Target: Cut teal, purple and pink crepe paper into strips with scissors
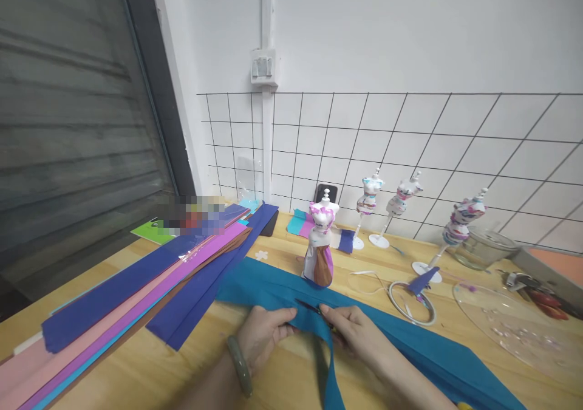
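Wooden table (191, 367) meets a white gridded wall (364, 45). Left hand (268, 336) pinches teal paper (259, 279); right hand (348, 331) closes around scissors (308, 305).

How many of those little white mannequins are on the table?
4. The skirted mannequin stands beside the blue-green sheet; a second one and a third one stand farther back, near the wall; the rightmost mannequin stands by the glass bowl.

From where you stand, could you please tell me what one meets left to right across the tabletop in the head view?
Green sheet, left hand, skirted dress form, white ring, glass bowl.
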Tool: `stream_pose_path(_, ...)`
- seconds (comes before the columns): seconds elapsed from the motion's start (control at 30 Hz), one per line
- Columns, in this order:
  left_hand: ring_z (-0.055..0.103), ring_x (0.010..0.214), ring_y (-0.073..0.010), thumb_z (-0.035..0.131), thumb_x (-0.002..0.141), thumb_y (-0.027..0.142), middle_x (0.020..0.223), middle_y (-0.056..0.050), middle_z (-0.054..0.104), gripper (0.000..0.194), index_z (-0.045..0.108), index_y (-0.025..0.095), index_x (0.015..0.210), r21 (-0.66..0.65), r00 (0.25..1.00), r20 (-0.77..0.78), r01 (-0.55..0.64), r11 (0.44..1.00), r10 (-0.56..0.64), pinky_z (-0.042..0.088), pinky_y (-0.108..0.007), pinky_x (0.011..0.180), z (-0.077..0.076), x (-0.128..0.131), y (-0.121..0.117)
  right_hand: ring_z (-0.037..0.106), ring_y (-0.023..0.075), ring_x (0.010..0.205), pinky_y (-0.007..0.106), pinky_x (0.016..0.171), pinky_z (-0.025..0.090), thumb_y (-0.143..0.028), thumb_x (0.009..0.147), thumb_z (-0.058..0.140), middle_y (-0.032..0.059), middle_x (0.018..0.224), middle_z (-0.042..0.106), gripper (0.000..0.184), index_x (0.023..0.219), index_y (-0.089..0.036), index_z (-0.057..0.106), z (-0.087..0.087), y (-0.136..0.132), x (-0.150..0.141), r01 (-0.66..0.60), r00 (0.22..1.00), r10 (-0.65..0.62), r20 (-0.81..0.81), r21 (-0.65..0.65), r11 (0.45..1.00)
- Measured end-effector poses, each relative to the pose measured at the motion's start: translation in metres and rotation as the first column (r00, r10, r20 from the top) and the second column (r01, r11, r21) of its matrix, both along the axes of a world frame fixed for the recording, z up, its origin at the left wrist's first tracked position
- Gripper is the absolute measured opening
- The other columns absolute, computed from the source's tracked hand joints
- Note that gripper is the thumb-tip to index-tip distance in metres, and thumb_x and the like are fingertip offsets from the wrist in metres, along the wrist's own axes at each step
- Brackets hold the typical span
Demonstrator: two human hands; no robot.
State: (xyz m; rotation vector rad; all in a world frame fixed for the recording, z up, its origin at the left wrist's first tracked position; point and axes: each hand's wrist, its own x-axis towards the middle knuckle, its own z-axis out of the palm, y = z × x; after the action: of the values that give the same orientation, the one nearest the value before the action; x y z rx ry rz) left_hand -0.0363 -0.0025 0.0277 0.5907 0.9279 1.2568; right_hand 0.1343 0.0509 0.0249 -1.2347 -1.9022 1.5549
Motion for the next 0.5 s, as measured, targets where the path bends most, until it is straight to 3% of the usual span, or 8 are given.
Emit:
stream_pose_path(0.23, 0.064, 0.085, -0.0258, 0.08, 0.054, 0.026, 0.08, -0.012, 0.071, 0.026, 0.072, 0.01, 0.073, -0.03, 1.0, -0.005, -0.023, 0.999, 0.023, 0.048, -0.035, 0.079, -0.0048, 0.0003, 0.001, 0.019, 0.0059, 0.039, 0.024, 0.04, 0.014, -0.07, 0.076, 0.04, -0.0083, 0.041, 0.026, 0.059, 0.045, -0.021, 0.032, -0.0017, 0.0023, 0.0, -0.017, 1.0, 0.017, -0.025, -0.011, 1.0)
stream_pose_path(0.5, 0.063, 0.085, -0.0251, 0.077, 0.059, 0.027, 0.084, -0.011, 0.071, 0.026, 0.073, 0.011, 0.079, 0.023, 1.0, 0.003, 0.018, 1.0, -0.018, 0.047, -0.035, 0.08, -0.0065, -0.0008, 0.0007, 0.018, 0.0062, 0.039, 0.025, 0.041, 0.013, -0.072, 0.073, 0.042, -0.0082, 0.041, 0.026, 0.059, 0.046, -0.022, 0.028, -0.0026, 0.0012, -0.0039, -0.018, 1.0, 0.018, -0.019, -0.012, 1.0)
